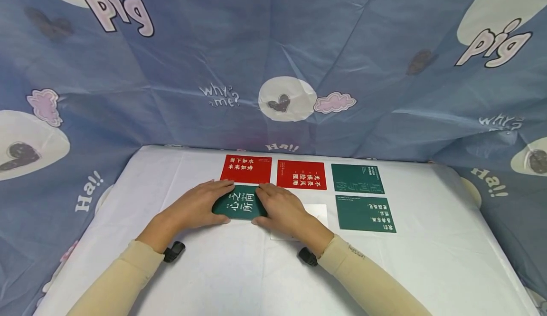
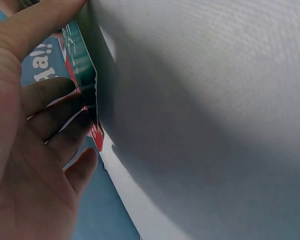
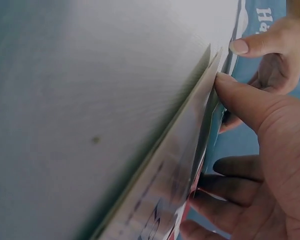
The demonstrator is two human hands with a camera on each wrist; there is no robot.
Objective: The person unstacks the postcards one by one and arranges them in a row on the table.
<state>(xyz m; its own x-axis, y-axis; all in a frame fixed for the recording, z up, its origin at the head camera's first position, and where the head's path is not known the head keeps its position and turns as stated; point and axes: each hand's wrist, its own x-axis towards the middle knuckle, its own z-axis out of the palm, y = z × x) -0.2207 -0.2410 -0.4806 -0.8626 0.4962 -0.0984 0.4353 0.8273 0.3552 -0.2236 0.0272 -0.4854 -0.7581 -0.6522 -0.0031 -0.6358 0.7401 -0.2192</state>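
Observation:
Between both hands is a green card (image 1: 241, 203) printed with large white characters, at the middle of the white table. My left hand (image 1: 194, 206) grips its left end, thumb at the near edge and fingers along the far edge. In the left wrist view the green card (image 2: 82, 55) stands slightly off the tabletop between thumb and fingers. My right hand (image 1: 284, 211) grips the opposite end the same way. Partly hidden under the right hand and wrist lies a white card (image 1: 316, 214); the right wrist view shows dark print on this white card (image 3: 165, 175).
Behind the hands lie two red cards, one at left (image 1: 248, 167) and one at right (image 1: 301, 174). Two more green cards, an upper one (image 1: 356, 178) and a lower one (image 1: 365, 214), lie to the right. A blue patterned cloth (image 1: 239, 130) rises at the table's back and sides.

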